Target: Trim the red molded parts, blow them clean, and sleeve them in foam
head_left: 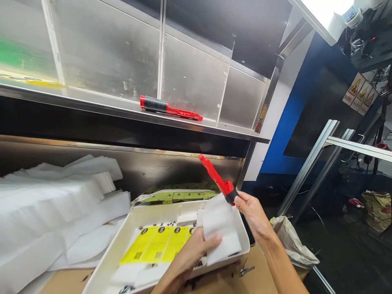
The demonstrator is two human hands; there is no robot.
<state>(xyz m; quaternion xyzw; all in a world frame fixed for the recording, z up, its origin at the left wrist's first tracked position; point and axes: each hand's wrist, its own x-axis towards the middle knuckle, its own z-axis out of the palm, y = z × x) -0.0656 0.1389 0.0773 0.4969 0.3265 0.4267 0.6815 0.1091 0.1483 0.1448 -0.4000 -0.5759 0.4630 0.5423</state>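
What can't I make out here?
All in the head view:
- Held red-and-black part: black end partly covered by the right hand.
- Yellow sheet: fine print too small; right end behind the left hand.
- White stack: cut off by the left edge.
- Warning signs: lettering too small to read.

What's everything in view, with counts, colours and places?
tray: one, white, lower middle
shelf: one, grey, above tray
held part: one, red-black, right hand
shelf part: one, red-black, on shelf
soft sheet: one, white, left hand
piled sheets: many, white, left of tray
labels: four visible, yellow, in tray
strip: one, greenish, behind tray
lamp: one, white, top right
signs: three, yellow, upper right
bag: one, pale beige, lower right
left hand: one, bare, over tray
right hand: one, bare, right of centre
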